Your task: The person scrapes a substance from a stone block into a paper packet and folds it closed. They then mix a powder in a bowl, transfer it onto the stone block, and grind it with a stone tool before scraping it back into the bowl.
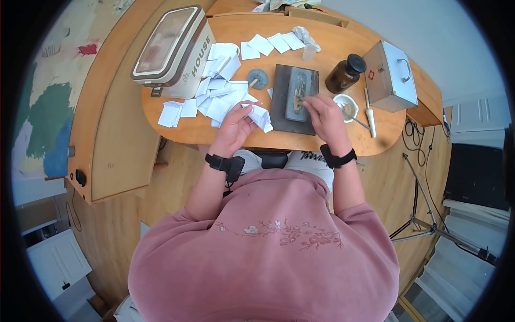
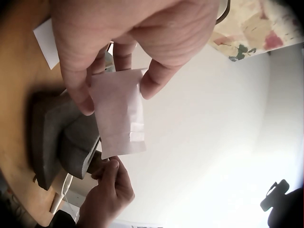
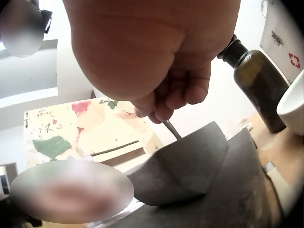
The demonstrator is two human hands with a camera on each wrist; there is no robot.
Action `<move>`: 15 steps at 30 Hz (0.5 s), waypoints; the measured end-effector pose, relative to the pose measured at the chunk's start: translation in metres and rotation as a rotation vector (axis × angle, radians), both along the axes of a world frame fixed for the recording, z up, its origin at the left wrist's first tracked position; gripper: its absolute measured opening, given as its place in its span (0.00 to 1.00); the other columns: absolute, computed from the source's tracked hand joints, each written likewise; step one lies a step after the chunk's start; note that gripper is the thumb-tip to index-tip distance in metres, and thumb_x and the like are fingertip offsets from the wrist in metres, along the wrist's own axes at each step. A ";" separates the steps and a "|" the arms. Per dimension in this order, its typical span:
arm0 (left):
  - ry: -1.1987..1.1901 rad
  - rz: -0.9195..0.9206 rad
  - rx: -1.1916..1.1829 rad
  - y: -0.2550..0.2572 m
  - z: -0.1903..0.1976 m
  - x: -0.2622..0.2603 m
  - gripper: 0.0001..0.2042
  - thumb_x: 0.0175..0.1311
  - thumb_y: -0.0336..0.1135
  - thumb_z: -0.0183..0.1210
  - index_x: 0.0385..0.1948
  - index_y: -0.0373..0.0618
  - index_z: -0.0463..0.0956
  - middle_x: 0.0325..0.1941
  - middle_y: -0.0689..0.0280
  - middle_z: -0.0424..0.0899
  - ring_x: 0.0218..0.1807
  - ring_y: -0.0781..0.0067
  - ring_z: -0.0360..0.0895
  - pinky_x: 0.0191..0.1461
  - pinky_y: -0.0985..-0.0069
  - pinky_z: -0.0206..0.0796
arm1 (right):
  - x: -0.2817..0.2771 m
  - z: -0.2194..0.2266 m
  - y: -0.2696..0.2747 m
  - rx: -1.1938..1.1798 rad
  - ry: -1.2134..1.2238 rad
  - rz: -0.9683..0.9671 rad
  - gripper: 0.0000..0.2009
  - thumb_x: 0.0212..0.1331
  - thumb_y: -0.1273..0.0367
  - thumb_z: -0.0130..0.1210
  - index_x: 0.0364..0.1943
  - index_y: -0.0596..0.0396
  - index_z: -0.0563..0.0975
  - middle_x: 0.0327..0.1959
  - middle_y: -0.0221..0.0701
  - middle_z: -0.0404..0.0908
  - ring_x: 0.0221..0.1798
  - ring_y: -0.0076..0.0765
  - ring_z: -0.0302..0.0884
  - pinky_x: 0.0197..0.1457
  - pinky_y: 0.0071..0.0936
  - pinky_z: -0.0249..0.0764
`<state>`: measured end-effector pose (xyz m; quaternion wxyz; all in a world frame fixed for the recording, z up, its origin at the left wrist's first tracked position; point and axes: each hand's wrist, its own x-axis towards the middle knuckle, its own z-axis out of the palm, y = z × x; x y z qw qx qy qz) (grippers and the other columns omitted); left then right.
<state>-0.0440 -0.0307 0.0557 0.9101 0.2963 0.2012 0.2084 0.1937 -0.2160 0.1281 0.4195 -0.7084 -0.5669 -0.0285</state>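
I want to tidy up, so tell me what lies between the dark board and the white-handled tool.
In the head view: the right hand and the white bowl, with a utensil in it.

This looks like a home craft room, with wood flooring (image 1: 174, 185), rounded table (image 1: 230, 31) and paint-daubed panel (image 1: 56, 110).

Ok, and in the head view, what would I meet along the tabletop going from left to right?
Container lettered HOUSE → left hand → folded white paper packet → dark slab → brown glass bottle → white case with a red emblem.
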 end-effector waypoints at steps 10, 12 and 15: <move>0.013 0.017 0.008 0.000 0.009 -0.001 0.12 0.86 0.35 0.59 0.61 0.41 0.77 0.71 0.53 0.83 0.70 0.57 0.83 0.77 0.55 0.77 | -0.003 -0.004 -0.003 -0.017 0.045 -0.010 0.05 0.70 0.75 0.68 0.46 0.59 0.88 0.37 0.43 0.85 0.39 0.56 0.84 0.43 0.46 0.79; 0.013 0.031 -0.004 -0.002 0.011 -0.003 0.11 0.85 0.35 0.61 0.60 0.42 0.77 0.69 0.56 0.84 0.67 0.59 0.84 0.75 0.56 0.79 | -0.004 0.000 -0.002 0.020 0.055 -0.019 0.05 0.70 0.75 0.68 0.46 0.59 0.88 0.37 0.43 0.85 0.40 0.56 0.84 0.44 0.46 0.80; -0.001 0.010 0.028 -0.002 0.010 -0.002 0.11 0.85 0.35 0.61 0.59 0.42 0.77 0.68 0.56 0.84 0.67 0.59 0.85 0.74 0.56 0.79 | -0.002 -0.004 0.006 0.065 0.068 -0.049 0.06 0.70 0.75 0.68 0.47 0.60 0.89 0.37 0.43 0.85 0.41 0.56 0.84 0.45 0.46 0.80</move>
